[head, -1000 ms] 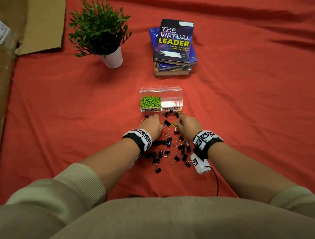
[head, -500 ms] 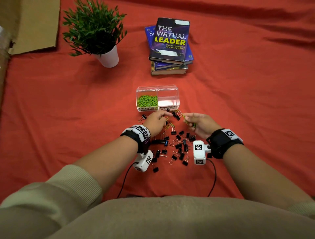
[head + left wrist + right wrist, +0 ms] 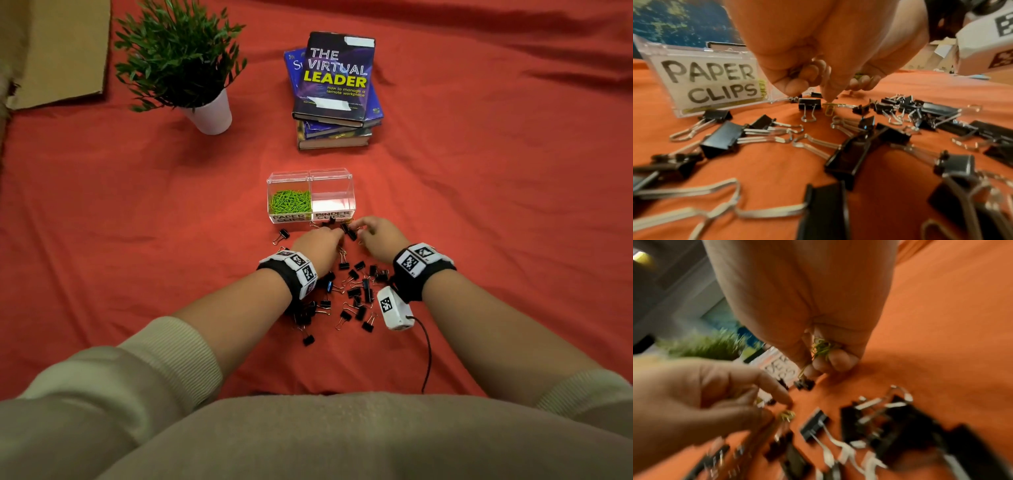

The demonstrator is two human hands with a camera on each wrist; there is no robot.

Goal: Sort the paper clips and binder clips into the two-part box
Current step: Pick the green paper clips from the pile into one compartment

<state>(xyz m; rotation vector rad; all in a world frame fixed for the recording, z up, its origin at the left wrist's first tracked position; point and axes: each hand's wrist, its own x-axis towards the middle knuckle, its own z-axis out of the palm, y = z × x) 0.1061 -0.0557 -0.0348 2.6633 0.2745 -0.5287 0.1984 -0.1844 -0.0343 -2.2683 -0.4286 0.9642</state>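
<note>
Both of my hands work the near edge of the clear plastic two-part box [image 3: 310,178]: my right hand [image 3: 375,236] curls round a small bunch of green wire paper clips [image 3: 823,346], while my left hand [image 3: 320,245] points a fingertip down at a lone yellow-green paper clip [image 3: 829,108] on the orange-red cloth [image 3: 137,240], other fingers curled, seemingly round something I cannot make out. The "PAPER CLIPS" half at 9 o'clock holds a green heap, the "BINDER CLIPS" half at 3 o'clock looks bare, so I judge roughly half remains. Black binder clips with silver handles [image 3: 354,294] lie scattered at 6 o'clock, crowding the stray; a potted green plant [image 3: 181,61] and stacked books [image 3: 337,92] stand clear at 12 o'clock.
</note>
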